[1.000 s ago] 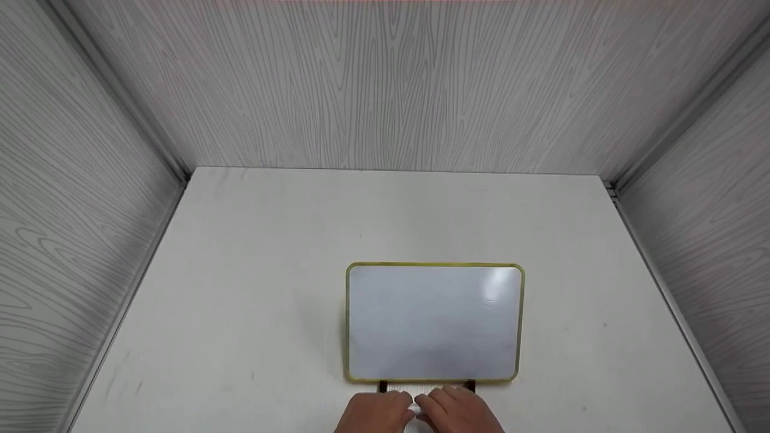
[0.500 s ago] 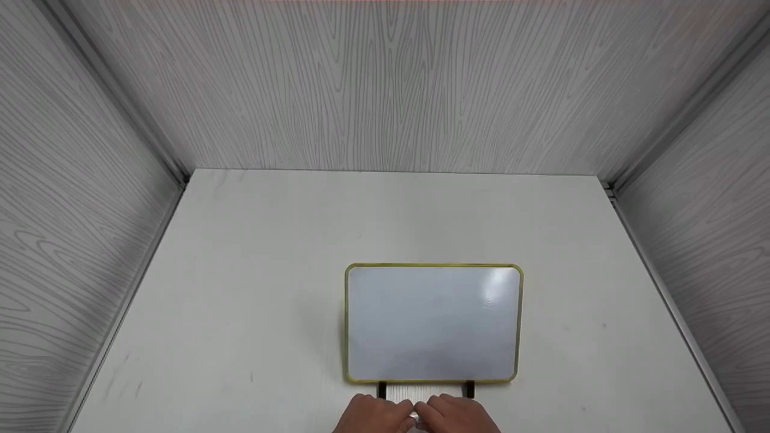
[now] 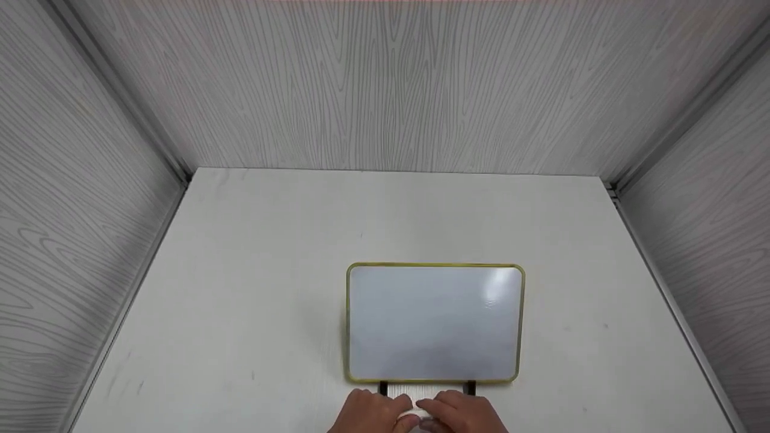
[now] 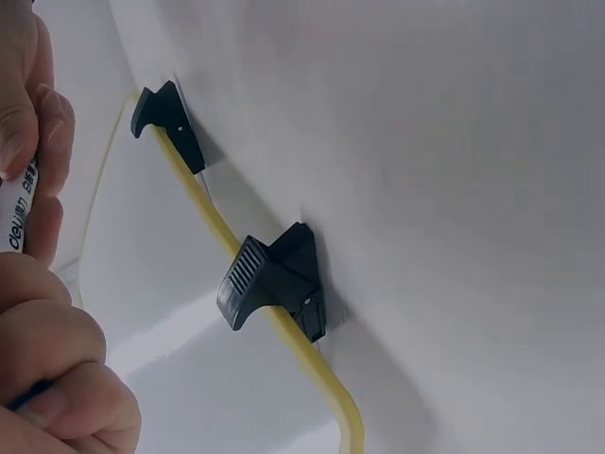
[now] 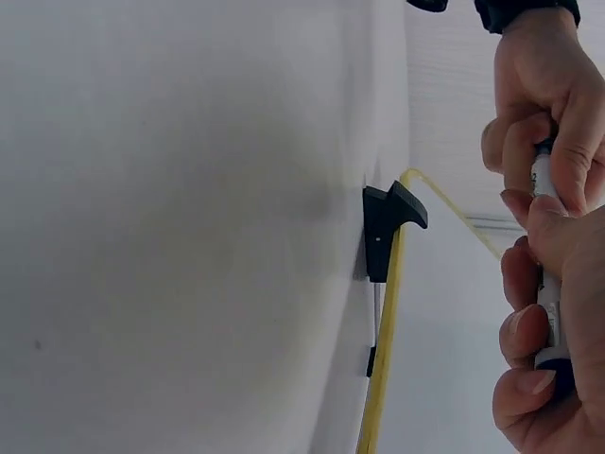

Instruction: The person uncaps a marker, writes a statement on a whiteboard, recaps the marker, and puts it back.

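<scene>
Both hands hold a white marker pen [image 3: 415, 413] with dark blue ends, just in front of a small whiteboard [image 3: 434, 325] at the lower middle of the head view. My left hand [image 3: 370, 412] grips one dark blue end; its curled fingers [image 4: 57, 331] fill the lower left of the left wrist view. My right hand [image 3: 464, 414] has its fingers curled round the printed white barrel [image 5: 551, 312], with the other dark blue end [image 5: 558, 374] showing near its palm. Fingers cover much of the pen, and whether the cap is seated cannot be told.
The whiteboard has a yellow frame [image 3: 433, 264] and two black clips [image 4: 274, 279] on its near edge. It stands on a white tabletop [image 3: 240, 270]. Wood-grain panels rise at the back [image 3: 385, 84], left [image 3: 72, 198] and right [image 3: 710, 198].
Both hands have shifted slightly down in the head view, and their finger poses differ a little. More white of the marker pen shows between them now. The whiteboard has stayed in place.
</scene>
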The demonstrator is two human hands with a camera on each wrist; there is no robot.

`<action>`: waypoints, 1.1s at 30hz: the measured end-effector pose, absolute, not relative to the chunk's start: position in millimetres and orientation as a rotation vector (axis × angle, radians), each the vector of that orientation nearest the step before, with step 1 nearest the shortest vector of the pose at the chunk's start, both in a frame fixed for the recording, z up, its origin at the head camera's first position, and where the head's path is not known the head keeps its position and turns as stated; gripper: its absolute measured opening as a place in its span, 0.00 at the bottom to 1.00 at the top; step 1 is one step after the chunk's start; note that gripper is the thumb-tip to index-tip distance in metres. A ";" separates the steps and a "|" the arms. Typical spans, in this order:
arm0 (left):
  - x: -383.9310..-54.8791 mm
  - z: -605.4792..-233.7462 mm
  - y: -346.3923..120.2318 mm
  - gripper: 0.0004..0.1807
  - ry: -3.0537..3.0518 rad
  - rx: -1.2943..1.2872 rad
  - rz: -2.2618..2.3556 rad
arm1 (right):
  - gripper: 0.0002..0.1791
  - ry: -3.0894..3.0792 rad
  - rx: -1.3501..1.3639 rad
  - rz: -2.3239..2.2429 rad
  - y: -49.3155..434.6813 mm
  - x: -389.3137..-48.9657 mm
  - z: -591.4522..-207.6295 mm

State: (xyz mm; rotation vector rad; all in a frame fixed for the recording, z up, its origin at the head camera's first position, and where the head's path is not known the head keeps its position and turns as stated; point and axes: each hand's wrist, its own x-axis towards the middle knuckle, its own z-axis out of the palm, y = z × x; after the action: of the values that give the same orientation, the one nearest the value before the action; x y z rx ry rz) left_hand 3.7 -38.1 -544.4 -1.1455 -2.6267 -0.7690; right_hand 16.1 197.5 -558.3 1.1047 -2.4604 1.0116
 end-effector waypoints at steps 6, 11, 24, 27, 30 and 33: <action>7.2 -550.9 -37.3 0.19 -2.551 -1.109 -0.818 | 0.10 -2.554 0.746 2.052 205.9 16.9 -540.7; 7.6 -549.3 -34.1 0.20 -2.542 -1.097 -0.928 | 0.22 -2.459 0.138 2.570 203.8 20.5 -532.3; 8.7 -549.6 -28.1 0.23 -2.535 -1.166 -1.096 | 0.09 -1.915 0.236 3.051 184.4 26.2 -541.9; 7.4 -548.8 -29.7 0.26 -2.568 -1.199 -1.155 | 0.05 -1.975 0.158 2.982 182.0 27.0 -540.4; 4.7 -543.9 -30.5 0.18 -2.744 -1.198 -1.082 | 0.06 -2.127 -0.018 2.806 185.1 27.1 -536.2; -0.1 -536.9 -29.1 0.08 -3.072 -1.138 -0.946 | 0.09 -2.229 -0.167 2.623 191.8 25.6 -531.2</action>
State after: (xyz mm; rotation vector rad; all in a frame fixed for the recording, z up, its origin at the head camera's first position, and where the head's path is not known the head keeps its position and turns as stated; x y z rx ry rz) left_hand -0.1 -29.1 -536.9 -1.1385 -3.0723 -0.9463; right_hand 25.6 191.8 -531.2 -0.1669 -2.2294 2.6229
